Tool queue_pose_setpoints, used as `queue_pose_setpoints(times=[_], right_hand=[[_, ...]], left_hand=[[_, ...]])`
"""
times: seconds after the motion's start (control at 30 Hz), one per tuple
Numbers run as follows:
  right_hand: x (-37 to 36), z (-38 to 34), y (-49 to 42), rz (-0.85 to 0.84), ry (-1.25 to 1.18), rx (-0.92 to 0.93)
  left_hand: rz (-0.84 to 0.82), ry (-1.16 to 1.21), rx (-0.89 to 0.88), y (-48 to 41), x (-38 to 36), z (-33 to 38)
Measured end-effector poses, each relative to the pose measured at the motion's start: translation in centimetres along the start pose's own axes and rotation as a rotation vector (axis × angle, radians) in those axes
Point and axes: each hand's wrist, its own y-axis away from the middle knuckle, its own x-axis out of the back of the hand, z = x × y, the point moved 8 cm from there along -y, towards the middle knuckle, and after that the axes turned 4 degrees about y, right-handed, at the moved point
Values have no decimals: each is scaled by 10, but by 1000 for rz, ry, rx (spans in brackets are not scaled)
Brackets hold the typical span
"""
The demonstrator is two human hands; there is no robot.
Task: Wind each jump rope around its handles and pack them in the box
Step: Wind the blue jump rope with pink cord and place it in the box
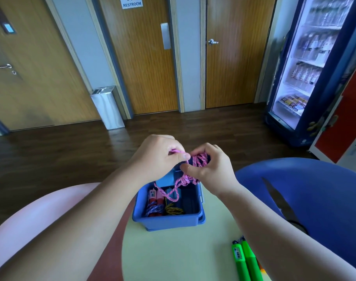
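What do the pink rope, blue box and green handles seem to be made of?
Pink rope: probably braided textile cord, matte; woven dark flecks show.
Blue box: likely moulded plastic; smooth, slightly shiny walls.
Green handles: apparently hard plastic; uniform, smooth surface.

The right hand [211, 169] is covering much of the wound bundle of the pink jump rope [200, 160], so its handles are showing only as a dark sliver between the fingers. The left hand [158, 157] is hiding the strand it is pinching. Both hands are blocking the far wall of the blue box [169, 222]. The right forearm [274, 226] is crossing the green handles [246, 260], which the bottom edge is cutting off. Bottles [315, 47] in the drinks refrigerator [290, 122] are blurring together
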Motion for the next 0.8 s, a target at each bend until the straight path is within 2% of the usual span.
queue_pose_setpoints(times=[0.23, 0.33, 0.43, 0.67, 0.8], right_hand=[[-3, 2, 7, 11, -132, 15], [2, 13, 9, 26, -313, -85], [10, 22, 8, 46, -483, -181], [-3, 14, 11, 4, -548, -198], [-9, 18, 15, 56, -575, -221]], left_hand=[[99, 103, 183, 32, 19, -37], [219, 133, 254, 50, 37, -56], [256, 162, 260, 63, 47, -64], [382, 128, 238, 67, 49, -62], [446, 98, 220, 68, 51, -61]])
